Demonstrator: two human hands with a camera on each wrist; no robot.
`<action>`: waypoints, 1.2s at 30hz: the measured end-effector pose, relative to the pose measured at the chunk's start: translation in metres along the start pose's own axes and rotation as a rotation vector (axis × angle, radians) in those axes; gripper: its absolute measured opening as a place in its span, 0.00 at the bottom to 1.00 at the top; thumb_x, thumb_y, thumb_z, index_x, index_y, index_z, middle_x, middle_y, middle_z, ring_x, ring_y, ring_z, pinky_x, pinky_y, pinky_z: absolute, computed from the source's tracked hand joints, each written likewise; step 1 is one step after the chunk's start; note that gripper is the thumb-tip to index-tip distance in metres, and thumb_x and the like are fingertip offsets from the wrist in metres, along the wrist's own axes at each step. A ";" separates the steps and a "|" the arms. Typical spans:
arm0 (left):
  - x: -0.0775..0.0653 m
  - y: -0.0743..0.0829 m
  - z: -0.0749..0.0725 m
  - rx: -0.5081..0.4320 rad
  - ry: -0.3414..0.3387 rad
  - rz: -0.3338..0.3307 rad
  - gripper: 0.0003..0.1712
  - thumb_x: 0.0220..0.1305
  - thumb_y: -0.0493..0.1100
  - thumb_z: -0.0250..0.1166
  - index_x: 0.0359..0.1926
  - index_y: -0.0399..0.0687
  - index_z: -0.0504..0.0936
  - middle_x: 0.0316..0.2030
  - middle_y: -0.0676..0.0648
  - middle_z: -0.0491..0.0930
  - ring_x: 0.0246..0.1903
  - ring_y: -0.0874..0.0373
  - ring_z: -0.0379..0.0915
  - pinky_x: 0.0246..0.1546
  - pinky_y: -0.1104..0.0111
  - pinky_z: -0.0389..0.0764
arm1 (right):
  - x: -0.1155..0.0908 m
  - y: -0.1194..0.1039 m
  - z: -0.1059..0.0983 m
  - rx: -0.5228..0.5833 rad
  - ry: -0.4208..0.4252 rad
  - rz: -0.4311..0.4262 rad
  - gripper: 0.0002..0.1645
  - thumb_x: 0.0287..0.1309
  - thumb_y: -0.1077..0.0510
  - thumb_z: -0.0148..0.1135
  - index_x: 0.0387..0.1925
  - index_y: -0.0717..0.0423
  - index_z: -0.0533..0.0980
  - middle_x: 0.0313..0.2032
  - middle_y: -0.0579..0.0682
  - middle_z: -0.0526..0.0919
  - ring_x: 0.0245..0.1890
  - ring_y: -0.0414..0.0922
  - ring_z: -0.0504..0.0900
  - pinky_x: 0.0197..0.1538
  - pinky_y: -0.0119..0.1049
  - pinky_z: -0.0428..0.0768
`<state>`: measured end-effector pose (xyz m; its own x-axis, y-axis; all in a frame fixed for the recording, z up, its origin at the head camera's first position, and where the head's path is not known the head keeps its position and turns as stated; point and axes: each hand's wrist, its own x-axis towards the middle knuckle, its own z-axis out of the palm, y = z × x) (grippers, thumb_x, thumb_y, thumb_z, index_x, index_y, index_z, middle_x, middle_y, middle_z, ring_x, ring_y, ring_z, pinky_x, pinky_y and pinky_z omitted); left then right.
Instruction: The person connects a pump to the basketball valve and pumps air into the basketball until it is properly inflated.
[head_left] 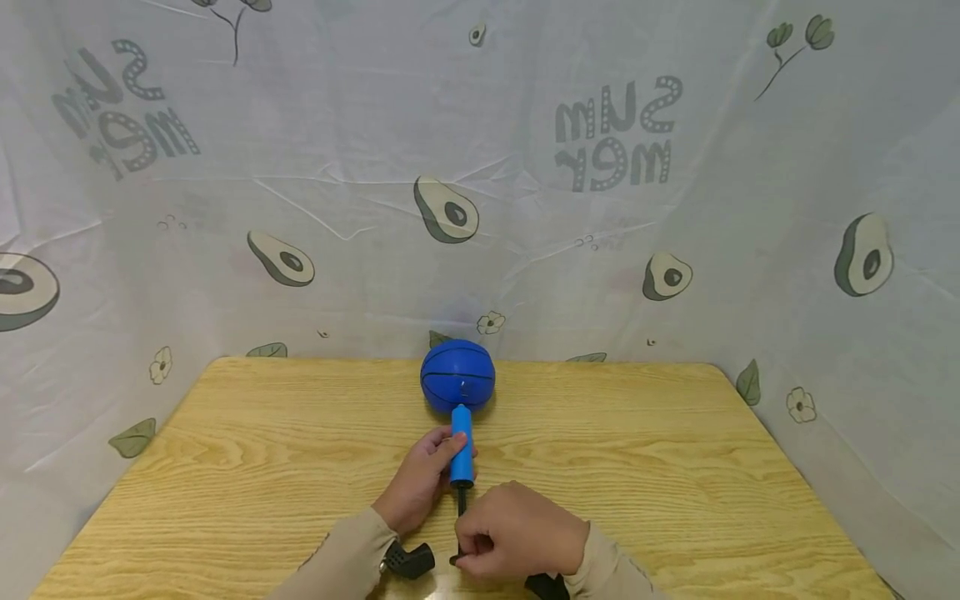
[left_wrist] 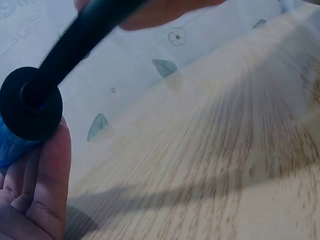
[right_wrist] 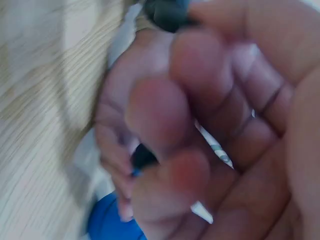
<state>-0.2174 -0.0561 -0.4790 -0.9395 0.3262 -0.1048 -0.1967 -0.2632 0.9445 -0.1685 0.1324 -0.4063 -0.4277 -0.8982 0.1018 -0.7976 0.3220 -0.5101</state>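
A light-blue hand pump [head_left: 462,458] points away from me, its nozzle end against the front of a blue basketball [head_left: 457,367] in the head view. My left hand [head_left: 418,482] grips the pump's barrel, thumb along the top. The black rod [head_left: 461,500] is drawn out of the barrel toward me. My right hand [head_left: 521,529] holds the black handle [right_wrist: 167,15] at the rod's near end, with fingers curled. In the left wrist view the round black end cap [left_wrist: 32,105] and rod show close up. Whether the needle sits in the ball is hidden.
A wood-grain table [head_left: 300,433] carries everything. Behind and beside it hangs a pale curtain [head_left: 360,275] printed with avocados and leaves. Black wrist mounts [head_left: 409,561] sit at both sleeves.
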 end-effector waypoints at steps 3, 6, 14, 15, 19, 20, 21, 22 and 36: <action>0.000 0.001 0.000 -0.001 0.001 -0.005 0.31 0.78 0.53 0.60 0.66 0.33 0.66 0.48 0.42 0.82 0.41 0.57 0.81 0.44 0.68 0.84 | 0.001 0.007 0.001 -0.035 0.090 0.088 0.17 0.64 0.56 0.73 0.20 0.43 0.78 0.18 0.29 0.71 0.19 0.19 0.64 0.25 0.15 0.65; -0.001 0.001 0.002 0.035 -0.015 -0.007 0.30 0.78 0.52 0.61 0.65 0.33 0.67 0.46 0.43 0.83 0.40 0.59 0.81 0.42 0.69 0.83 | 0.000 0.013 0.001 -0.048 0.161 0.169 0.17 0.64 0.55 0.73 0.20 0.42 0.77 0.18 0.29 0.71 0.19 0.22 0.66 0.24 0.17 0.65; -0.003 0.001 0.004 0.073 -0.003 -0.001 0.34 0.78 0.53 0.60 0.69 0.33 0.63 0.52 0.38 0.81 0.43 0.57 0.81 0.41 0.70 0.82 | -0.002 0.017 -0.004 -0.151 0.182 0.224 0.14 0.64 0.52 0.73 0.23 0.42 0.79 0.20 0.29 0.71 0.19 0.24 0.66 0.24 0.20 0.65; -0.003 0.001 0.004 0.072 -0.004 0.000 0.34 0.78 0.54 0.60 0.69 0.33 0.62 0.53 0.35 0.80 0.44 0.57 0.81 0.40 0.70 0.82 | -0.003 0.017 -0.005 -0.164 0.176 0.224 0.14 0.64 0.51 0.74 0.23 0.42 0.79 0.20 0.29 0.72 0.19 0.24 0.66 0.24 0.20 0.65; -0.002 -0.001 0.000 0.078 -0.023 0.003 0.34 0.79 0.54 0.59 0.69 0.34 0.62 0.55 0.31 0.78 0.42 0.58 0.81 0.35 0.71 0.81 | -0.004 0.018 -0.006 -0.178 0.147 0.170 0.14 0.64 0.53 0.73 0.24 0.42 0.78 0.21 0.29 0.72 0.20 0.23 0.66 0.25 0.17 0.64; -0.002 -0.001 0.000 0.081 -0.030 0.002 0.33 0.79 0.54 0.59 0.69 0.34 0.62 0.54 0.31 0.78 0.41 0.58 0.81 0.35 0.71 0.81 | -0.003 0.018 -0.006 -0.178 0.140 0.147 0.15 0.64 0.54 0.73 0.24 0.42 0.77 0.21 0.30 0.71 0.21 0.23 0.65 0.26 0.17 0.64; -0.002 -0.002 -0.001 0.085 -0.035 0.000 0.33 0.79 0.54 0.59 0.69 0.34 0.62 0.54 0.31 0.79 0.41 0.58 0.81 0.34 0.71 0.81 | -0.003 0.019 -0.005 -0.176 0.134 0.121 0.16 0.64 0.55 0.73 0.23 0.43 0.76 0.21 0.30 0.70 0.21 0.23 0.65 0.26 0.16 0.63; -0.002 -0.002 -0.002 0.088 -0.038 -0.002 0.33 0.79 0.54 0.59 0.69 0.34 0.63 0.53 0.33 0.79 0.40 0.58 0.82 0.34 0.71 0.81 | -0.003 0.019 -0.004 -0.167 0.124 0.095 0.17 0.64 0.56 0.73 0.23 0.43 0.75 0.21 0.31 0.70 0.21 0.23 0.64 0.27 0.15 0.62; 0.000 -0.003 -0.004 0.073 -0.040 0.002 0.34 0.78 0.55 0.59 0.69 0.34 0.64 0.54 0.31 0.79 0.41 0.52 0.85 0.42 0.66 0.85 | -0.002 0.006 0.003 0.064 -0.163 -0.057 0.15 0.67 0.53 0.70 0.22 0.45 0.80 0.19 0.31 0.71 0.20 0.15 0.61 0.26 0.14 0.67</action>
<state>-0.2184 -0.0590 -0.4835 -0.9274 0.3626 -0.0919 -0.1727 -0.1970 0.9651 -0.1713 0.1348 -0.4126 -0.3035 -0.9528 -0.0048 -0.7880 0.2538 -0.5609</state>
